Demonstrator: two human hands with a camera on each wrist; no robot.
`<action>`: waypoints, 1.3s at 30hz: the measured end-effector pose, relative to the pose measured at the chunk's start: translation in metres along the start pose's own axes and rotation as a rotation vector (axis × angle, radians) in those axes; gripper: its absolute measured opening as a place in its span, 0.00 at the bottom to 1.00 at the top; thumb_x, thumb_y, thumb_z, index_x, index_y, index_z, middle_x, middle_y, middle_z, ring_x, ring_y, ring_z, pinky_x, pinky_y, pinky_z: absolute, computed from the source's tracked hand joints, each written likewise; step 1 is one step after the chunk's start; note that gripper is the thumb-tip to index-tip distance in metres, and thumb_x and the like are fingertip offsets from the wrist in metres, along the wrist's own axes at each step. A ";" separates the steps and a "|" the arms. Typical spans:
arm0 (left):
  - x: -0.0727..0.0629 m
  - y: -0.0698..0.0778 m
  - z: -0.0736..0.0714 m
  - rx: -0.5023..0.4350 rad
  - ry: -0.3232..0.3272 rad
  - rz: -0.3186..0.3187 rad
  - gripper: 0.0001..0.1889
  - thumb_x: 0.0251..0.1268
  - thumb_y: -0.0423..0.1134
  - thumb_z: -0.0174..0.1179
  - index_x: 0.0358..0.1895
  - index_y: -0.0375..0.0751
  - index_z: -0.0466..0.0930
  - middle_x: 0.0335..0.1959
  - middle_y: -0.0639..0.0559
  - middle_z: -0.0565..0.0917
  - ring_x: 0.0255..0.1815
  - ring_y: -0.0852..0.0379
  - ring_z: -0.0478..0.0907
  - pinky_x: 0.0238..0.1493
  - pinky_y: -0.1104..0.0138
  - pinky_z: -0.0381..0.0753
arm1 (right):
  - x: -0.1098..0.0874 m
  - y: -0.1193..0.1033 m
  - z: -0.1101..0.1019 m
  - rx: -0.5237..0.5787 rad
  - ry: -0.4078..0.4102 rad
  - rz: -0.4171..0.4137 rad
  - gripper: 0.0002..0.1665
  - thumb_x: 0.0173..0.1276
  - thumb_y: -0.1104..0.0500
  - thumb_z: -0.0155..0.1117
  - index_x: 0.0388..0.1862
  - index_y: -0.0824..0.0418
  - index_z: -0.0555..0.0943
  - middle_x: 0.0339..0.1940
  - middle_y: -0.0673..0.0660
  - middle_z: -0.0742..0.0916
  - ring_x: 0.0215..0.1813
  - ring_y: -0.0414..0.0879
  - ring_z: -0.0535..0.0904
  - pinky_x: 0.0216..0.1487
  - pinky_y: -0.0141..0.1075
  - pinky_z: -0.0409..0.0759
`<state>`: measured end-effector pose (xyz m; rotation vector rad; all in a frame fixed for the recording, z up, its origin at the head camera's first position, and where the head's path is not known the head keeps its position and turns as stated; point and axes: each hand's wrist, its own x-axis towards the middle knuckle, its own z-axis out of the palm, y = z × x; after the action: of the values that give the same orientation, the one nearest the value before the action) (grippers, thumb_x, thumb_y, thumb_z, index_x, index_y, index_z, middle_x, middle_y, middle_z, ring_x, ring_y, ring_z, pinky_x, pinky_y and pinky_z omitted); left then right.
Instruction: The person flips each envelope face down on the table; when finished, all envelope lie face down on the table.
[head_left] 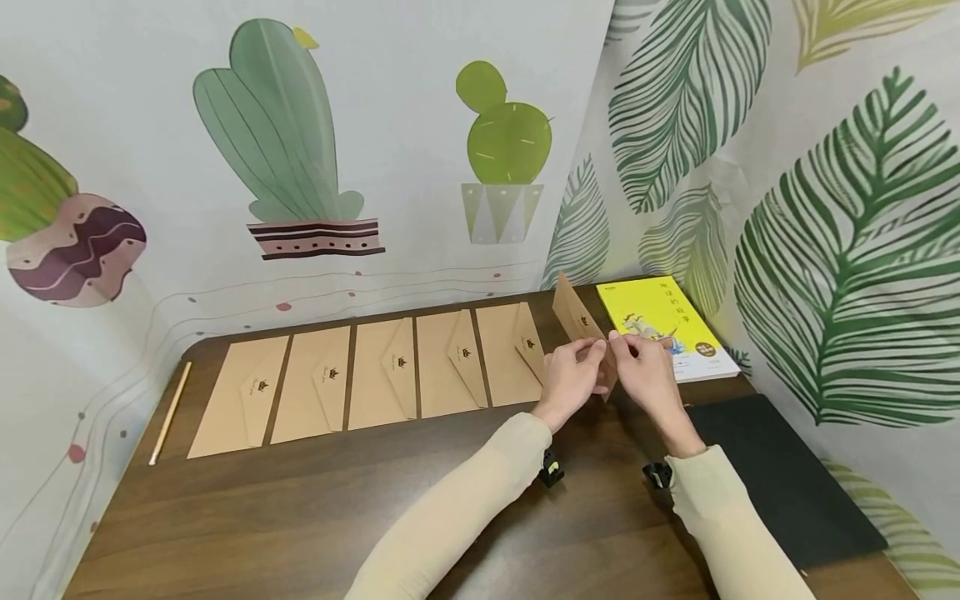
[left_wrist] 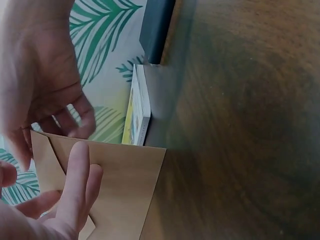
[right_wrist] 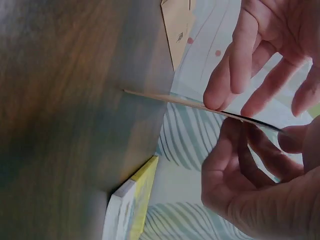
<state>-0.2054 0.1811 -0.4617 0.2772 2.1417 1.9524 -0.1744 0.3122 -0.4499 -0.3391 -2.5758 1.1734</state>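
A brown kraft-paper envelope (head_left: 581, 317) with a dark crown print stands on edge between the hands, right of a row of similar envelopes (head_left: 378, 375). The right hand (head_left: 647, 365) pinches its near edge between thumb and fingers, as the right wrist view shows. Fairly straight fingers of the left hand (head_left: 572, 375) touch the envelope's flap side. In the left wrist view the left hand (left_wrist: 65, 210) lies over the envelope (left_wrist: 120, 175), thumb apart from it, and the right hand (left_wrist: 47, 85) is behind. Seen edge-on in the right wrist view, the envelope (right_wrist: 185, 101) touches or nearly touches the table.
A yellow-and-white book (head_left: 652, 321) lies at the back right, close to the right hand. A black flat sheet or folder (head_left: 787, 483) is on the right side. At the far left lies a thin wooden stick (head_left: 171, 412). Patterned walls (head_left: 420, 125) border the dark wooden table (head_left: 300, 517).
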 end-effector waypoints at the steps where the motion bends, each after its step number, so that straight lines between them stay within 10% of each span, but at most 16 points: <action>1: 0.000 0.001 -0.001 -0.012 0.003 -0.004 0.19 0.83 0.47 0.62 0.64 0.38 0.88 0.47 0.44 0.95 0.38 0.47 0.94 0.32 0.64 0.93 | 0.000 0.000 0.000 0.021 -0.037 0.024 0.30 0.89 0.47 0.51 0.33 0.68 0.82 0.22 0.57 0.76 0.27 0.50 0.70 0.27 0.35 0.63; 14: -0.004 0.008 -0.008 -0.014 0.060 -0.064 0.21 0.70 0.34 0.72 0.64 0.33 0.86 0.33 0.43 0.94 0.31 0.42 0.95 0.30 0.65 0.92 | 0.003 0.015 0.008 0.111 -0.383 0.158 0.25 0.88 0.59 0.47 0.68 0.74 0.80 0.55 0.71 0.87 0.48 0.50 0.83 0.44 0.33 0.82; 22: -0.006 0.010 -0.012 -0.059 0.121 -0.104 0.21 0.70 0.28 0.66 0.65 0.28 0.84 0.35 0.39 0.94 0.28 0.47 0.94 0.27 0.69 0.90 | 0.005 0.024 0.016 0.084 -0.423 0.160 0.27 0.90 0.51 0.50 0.66 0.72 0.82 0.45 0.63 0.87 0.41 0.49 0.80 0.41 0.35 0.79; 32: -0.007 0.001 -0.027 -0.188 0.088 -0.157 0.22 0.74 0.28 0.64 0.69 0.29 0.80 0.38 0.44 0.90 0.30 0.48 0.93 0.36 0.65 0.94 | 0.006 0.020 0.014 0.078 -0.380 0.235 0.41 0.88 0.44 0.54 0.79 0.79 0.66 0.68 0.76 0.82 0.55 0.57 0.84 0.46 0.35 0.84; 39: -0.003 -0.006 -0.032 -0.065 0.074 -0.166 0.23 0.70 0.23 0.63 0.68 0.25 0.80 0.33 0.42 0.90 0.22 0.53 0.90 0.31 0.64 0.93 | 0.011 0.026 0.013 -0.022 -0.339 0.233 0.48 0.84 0.42 0.59 0.81 0.80 0.64 0.80 0.80 0.73 0.77 0.70 0.75 0.75 0.61 0.79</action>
<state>-0.2120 0.1493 -0.4651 0.0148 2.0671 1.9602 -0.1869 0.3231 -0.4762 -0.4942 -2.9039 1.3871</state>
